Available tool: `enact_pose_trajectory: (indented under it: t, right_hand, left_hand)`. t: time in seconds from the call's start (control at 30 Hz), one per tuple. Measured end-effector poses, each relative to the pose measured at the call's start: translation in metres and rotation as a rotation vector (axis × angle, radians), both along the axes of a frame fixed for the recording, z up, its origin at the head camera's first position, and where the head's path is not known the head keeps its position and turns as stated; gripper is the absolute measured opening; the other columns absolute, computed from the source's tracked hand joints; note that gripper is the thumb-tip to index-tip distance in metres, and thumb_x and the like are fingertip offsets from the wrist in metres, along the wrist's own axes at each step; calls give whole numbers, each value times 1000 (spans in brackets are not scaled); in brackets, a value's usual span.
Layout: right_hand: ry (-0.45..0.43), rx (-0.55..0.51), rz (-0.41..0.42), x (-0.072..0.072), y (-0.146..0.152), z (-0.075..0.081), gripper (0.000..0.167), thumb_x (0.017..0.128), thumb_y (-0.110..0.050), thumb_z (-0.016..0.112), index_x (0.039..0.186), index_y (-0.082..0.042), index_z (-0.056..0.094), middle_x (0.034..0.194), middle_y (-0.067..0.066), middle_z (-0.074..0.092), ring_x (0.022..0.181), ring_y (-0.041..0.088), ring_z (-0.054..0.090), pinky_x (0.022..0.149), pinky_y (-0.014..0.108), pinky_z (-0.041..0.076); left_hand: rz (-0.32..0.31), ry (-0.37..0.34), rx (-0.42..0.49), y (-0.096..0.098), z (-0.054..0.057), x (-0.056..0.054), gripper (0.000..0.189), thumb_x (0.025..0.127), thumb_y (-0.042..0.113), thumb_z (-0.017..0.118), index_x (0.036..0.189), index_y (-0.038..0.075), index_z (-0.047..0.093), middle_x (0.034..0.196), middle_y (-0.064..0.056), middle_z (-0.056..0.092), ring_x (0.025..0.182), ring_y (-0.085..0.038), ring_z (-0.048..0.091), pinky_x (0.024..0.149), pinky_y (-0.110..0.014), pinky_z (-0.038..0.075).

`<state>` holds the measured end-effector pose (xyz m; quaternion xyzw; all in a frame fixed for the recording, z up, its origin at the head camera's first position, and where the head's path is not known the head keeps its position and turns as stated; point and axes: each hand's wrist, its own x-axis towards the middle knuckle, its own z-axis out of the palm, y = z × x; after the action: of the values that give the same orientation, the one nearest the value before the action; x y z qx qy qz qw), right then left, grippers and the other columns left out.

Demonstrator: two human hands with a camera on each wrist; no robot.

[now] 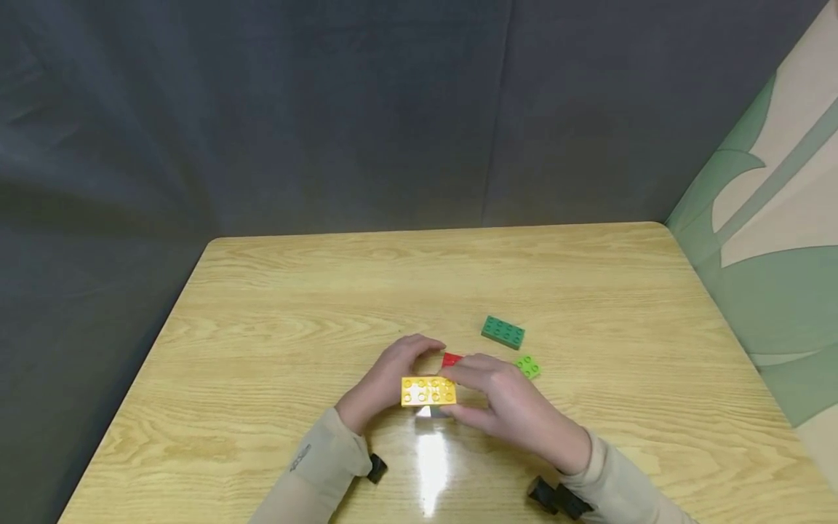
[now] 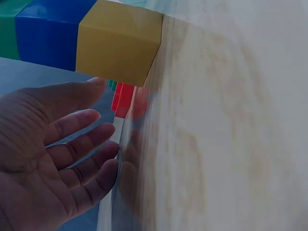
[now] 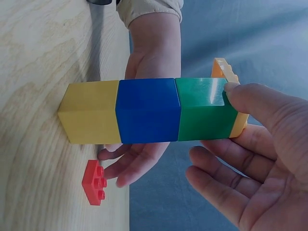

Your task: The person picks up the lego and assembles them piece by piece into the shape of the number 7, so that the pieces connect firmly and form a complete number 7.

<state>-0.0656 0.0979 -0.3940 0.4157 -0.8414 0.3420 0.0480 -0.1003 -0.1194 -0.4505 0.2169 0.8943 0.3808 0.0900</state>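
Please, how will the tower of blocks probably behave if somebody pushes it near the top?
The tower would probably tip rather than slide, as it is tall and narrow. Its hard-looking, glossy sides suggest stiff plastic, perhaps a little slippery. The yellow brick on top sticks out past the green block, so pressing its overhanging end might lever it loose.

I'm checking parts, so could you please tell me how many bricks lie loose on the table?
3: red brick near the left hand, dark green brick farthest back, lime green brick in front of it. The right hand may hide others.
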Motion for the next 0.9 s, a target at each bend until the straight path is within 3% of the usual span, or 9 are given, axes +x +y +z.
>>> enact_pose_trajectory:
  t: [0.17, 0.57, 0.9]
  right_hand:
    - [2, 0, 1, 0, 0, -1, 38, 81, -26, 80, 114, -10, 70, 108, -3, 70, 97, 11, 63, 83, 31, 55]
    - [-8, -6, 12, -1, -1, 0, 34, 83, -28, 78, 113, -14, 71, 105, -7, 69, 94, 7, 62, 81, 29, 55]
    - [5, -11, 13, -1, -1, -1, 34, 83, -28, 79, 113, -14, 71, 105, -7, 69, 94, 8, 63, 80, 29, 55]
  left_hand:
    - [-32, 14, -19, 2, 0, -4, 53, 84, 31, 77, 130, 10, 60, 124, -1, 62, 121, -19, 52, 106, -40, 40]
    - [-30, -14, -43, 8, 0, -10, 48, 87, 31, 74, 128, 9, 62, 119, -1, 62, 112, -18, 54, 100, -38, 44]
    - [-35, -9, -112, 12, -4, -15, 47, 84, 34, 77, 123, 11, 66, 105, 3, 59, 91, -13, 51, 80, -27, 45]
